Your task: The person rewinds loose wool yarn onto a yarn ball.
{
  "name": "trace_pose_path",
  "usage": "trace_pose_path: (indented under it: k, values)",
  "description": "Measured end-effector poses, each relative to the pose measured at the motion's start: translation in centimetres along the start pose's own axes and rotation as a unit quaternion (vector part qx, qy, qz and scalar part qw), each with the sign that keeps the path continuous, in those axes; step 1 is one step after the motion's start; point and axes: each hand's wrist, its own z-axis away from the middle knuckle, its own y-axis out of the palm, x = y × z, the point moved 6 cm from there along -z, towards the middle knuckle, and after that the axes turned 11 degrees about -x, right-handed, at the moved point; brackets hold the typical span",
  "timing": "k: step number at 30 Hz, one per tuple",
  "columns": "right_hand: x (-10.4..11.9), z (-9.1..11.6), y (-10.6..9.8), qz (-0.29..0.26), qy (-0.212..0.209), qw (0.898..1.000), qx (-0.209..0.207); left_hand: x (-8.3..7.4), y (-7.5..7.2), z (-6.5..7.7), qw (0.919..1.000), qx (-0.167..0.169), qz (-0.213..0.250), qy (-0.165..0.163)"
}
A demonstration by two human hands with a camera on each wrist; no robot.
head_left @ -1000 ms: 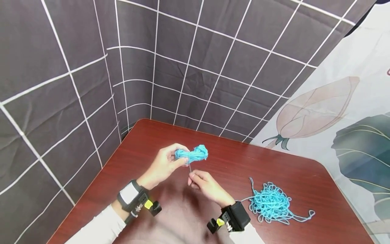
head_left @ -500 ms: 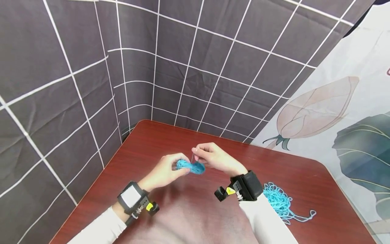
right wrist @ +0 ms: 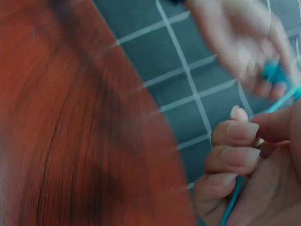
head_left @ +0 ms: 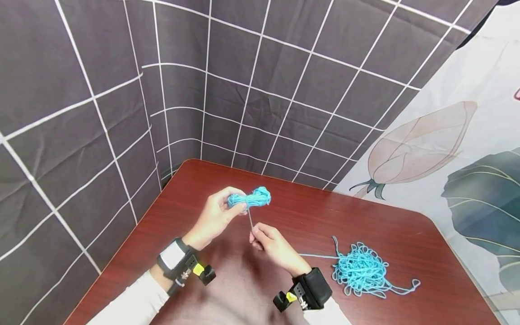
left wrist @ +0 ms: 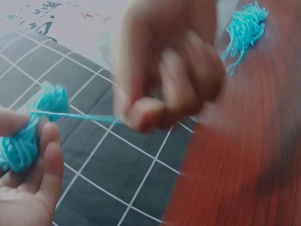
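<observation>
A small bundle of blue yarn [head_left: 257,197], cinched at its middle, is held between the thumb and fingers of my left hand [head_left: 215,215]. From the bundle's waist a taut blue strand [left wrist: 89,117] runs to my right hand [head_left: 274,246], which pinches it below and to the right of the bundle. In the left wrist view the right hand is blurred. The strand passes through the curled fingers [right wrist: 239,157] in the right wrist view. Past the right wrist it continues to a loose heap of blue yarn [head_left: 361,269] on the table.
The reddish-brown wooden table [head_left: 308,216] lies under both hands. Behind and left of it hangs a dark grey curtain [head_left: 235,104] with a white grid. A white cloth [head_left: 430,189] with plant prints hangs at the right. Both wrists wear black camera straps.
My right hand went up and over the bundle, then came back down toward me with the strand. The left hand tipped the bundle down, then lifted it again, slightly left.
</observation>
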Motion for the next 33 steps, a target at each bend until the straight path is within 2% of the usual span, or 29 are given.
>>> trace_pose_path:
  k: [4, 7, 9, 12, 13, 15, 18, 21, 24, 27, 29, 31, 33]
  values:
    - [-2.4, -1.5, -1.2, -0.042, 0.050, 0.998, -0.006, -0.5, 0.7, 0.6, 0.9973, 0.072, 0.014, 0.003]
    - [-1.7, -2.8, -2.8, -0.034, 0.044, 0.998, -0.009, -0.6, 1.4, 1.3, 0.9906, 0.136, 0.015, 0.002]
    - [-0.8, -3.7, -3.8, -0.019, 0.041, 0.999, -0.006, -0.3, 1.8, 1.7, 0.9851, 0.172, -0.003, 0.001]
    - [1.2, -4.7, -4.7, 0.015, 0.029, 0.999, 0.001, 0.3, 2.1, 2.1, 0.9782, 0.195, -0.071, 0.018]
    - [1.9, -4.8, -4.9, 0.027, 0.023, 0.999, 0.003, 0.5, 2.1, 2.1, 0.9765, 0.189, -0.101, 0.027]
    - [4.3, -4.4, -4.7, 0.048, -0.006, 0.999, 0.009, 1.0, 1.9, 1.8, 0.9747, 0.156, -0.152, 0.050]
    - [7.1, -3.2, -3.8, 0.095, -0.067, 0.993, 0.003, 1.2, 1.2, 1.1, 0.9749, 0.070, -0.199, 0.072]
    - [7.9, -2.0, -2.7, 0.117, -0.105, 0.987, -0.010, 1.2, 0.3, 0.2, 0.9797, -0.014, -0.187, 0.070]
    - [7.0, -0.9, -1.8, 0.094, -0.101, 0.990, -0.012, 0.7, -0.2, -0.6, 0.9881, -0.060, -0.129, 0.059]
    - [5.3, -0.5, -1.6, 0.051, -0.084, 0.995, -0.013, 0.2, -0.1, -1.3, 0.9949, -0.070, -0.055, 0.048]
    - [4.0, -0.5, -1.7, 0.025, -0.067, 0.997, -0.018, -0.1, 0.1, -1.7, 0.9975, -0.060, -0.006, 0.036]
    - [2.9, -0.8, -2.1, 0.004, -0.053, 0.998, -0.030, -0.4, 0.6, -1.8, 0.9985, -0.032, 0.035, 0.028]
    - [1.9, -1.1, -2.6, -0.013, -0.045, 0.998, -0.041, -0.6, 1.4, -1.8, 0.9975, 0.018, 0.064, 0.025]
